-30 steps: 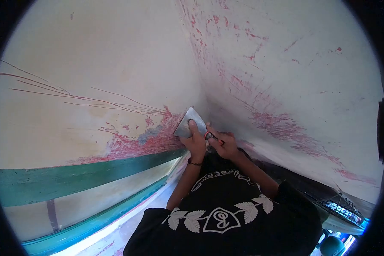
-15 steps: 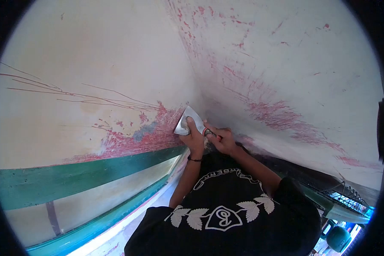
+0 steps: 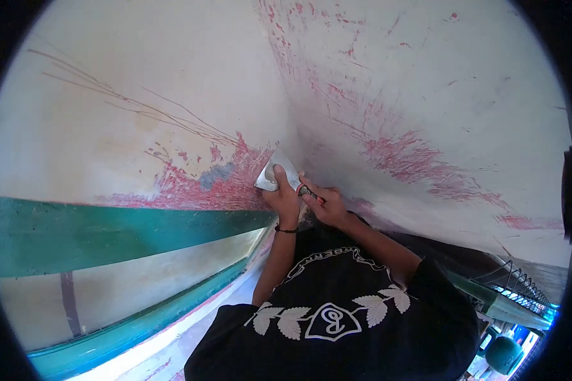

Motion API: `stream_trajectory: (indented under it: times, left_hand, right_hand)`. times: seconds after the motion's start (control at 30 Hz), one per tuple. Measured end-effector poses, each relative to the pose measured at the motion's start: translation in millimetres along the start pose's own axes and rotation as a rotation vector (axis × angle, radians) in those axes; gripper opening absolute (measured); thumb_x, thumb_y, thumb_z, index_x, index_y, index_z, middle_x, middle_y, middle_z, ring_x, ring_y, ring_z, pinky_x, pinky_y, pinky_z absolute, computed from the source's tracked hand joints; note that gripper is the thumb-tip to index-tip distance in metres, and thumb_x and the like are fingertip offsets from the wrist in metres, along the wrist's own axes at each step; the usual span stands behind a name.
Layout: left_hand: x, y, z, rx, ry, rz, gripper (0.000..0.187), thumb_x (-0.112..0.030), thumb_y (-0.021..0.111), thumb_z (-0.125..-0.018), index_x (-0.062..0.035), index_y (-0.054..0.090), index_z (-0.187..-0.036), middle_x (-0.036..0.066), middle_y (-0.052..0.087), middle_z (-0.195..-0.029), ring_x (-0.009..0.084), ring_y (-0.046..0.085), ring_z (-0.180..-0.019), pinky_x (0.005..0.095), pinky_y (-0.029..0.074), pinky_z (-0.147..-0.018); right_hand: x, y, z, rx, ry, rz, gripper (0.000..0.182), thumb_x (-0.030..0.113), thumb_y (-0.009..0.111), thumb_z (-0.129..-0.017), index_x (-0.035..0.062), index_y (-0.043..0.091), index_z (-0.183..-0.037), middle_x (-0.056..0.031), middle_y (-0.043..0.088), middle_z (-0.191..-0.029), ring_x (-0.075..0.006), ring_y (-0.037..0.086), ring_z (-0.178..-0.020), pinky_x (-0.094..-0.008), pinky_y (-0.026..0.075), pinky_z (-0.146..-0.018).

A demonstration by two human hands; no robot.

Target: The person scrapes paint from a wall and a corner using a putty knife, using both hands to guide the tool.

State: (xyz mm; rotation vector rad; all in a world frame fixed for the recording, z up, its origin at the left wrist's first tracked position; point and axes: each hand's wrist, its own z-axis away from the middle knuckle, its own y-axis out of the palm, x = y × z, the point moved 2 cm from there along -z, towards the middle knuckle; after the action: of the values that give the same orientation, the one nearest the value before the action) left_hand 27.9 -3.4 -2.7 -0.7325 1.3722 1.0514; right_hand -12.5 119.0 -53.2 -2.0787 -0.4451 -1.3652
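Closest thing here is the black shirt [image 3: 333, 286], right below the fingers. The right hand [image 3: 327, 204] has its fingers wrapped round the handle of a scraper [image 3: 288, 170], and the left hand [image 3: 285, 203], just beside it, rests one digit on the blade; can't tell if its other fingers clamp it. Red paint [image 3: 194, 193] sits left of the fingertips, a green strip [image 3: 127, 230] runs lower left of them, and a wire rack [image 3: 516, 297] is way off to their lower right.
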Motion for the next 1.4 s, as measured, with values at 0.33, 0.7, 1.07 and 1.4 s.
stream_trajectory:
  times: [0.33, 0.7, 1.07, 1.4]
  left_hand:
    - [15, -6, -9, -0.053, 0.189, -0.026, 0.04, -0.032, 0.067, -0.098, 0.0086, 0.067, -0.103, 0.013, 0.071, -0.094, 0.0183, 0.066, -0.081, 0.035, 0.051, -0.07]
    - [-9, 14, -7, 0.004, 0.127, -0.061, 0.041, -0.031, 0.062, -0.1, 0.0096, 0.067, -0.103, 0.013, 0.072, -0.092, 0.0184, 0.067, -0.082, 0.0347, 0.052, -0.072]
    - [16, 6, -11, -0.025, 0.159, -0.07, 0.041, -0.03, 0.063, -0.1, 0.0104, 0.066, -0.104, 0.014, 0.072, -0.097, 0.0189, 0.067, -0.086, 0.0361, 0.051, -0.075]
    - [-49, 40, -14, 0.049, 0.245, -0.07, 0.039, -0.03, 0.061, -0.101, 0.009, 0.065, -0.102, 0.011, 0.07, -0.094, 0.0177, 0.065, -0.085, 0.0357, 0.051, -0.073]
  right_hand:
    - [-5, 5, 0, -0.026, -0.035, -0.067, 0.048, 0.019, 0.065, -0.095, 0.0106, 0.057, -0.141, -0.0016, 0.039, -0.055, -0.0083, 0.04, -0.051, -0.0252, 0.041, -0.054]
    - [3, -9, -15, -0.04, -0.009, -0.057, 0.046, 0.019, 0.065, -0.096, 0.0083, 0.058, -0.14, -0.0008, 0.041, -0.058, -0.0061, 0.039, -0.053, -0.0236, 0.039, -0.054]
    - [-1, -7, -9, -0.01, 0.011, -0.026, 0.046, 0.016, 0.065, -0.095, 0.0101, 0.058, -0.14, 0.0001, 0.034, -0.056, -0.0056, 0.037, -0.052, -0.024, 0.039, -0.054]
    - [21, -19, -52, -0.17, -0.183, -0.089, 0.047, 0.013, 0.067, -0.093, 0.007, 0.058, -0.139, -0.0056, 0.051, -0.064, -0.0071, 0.041, -0.054, -0.0243, 0.041, -0.054]
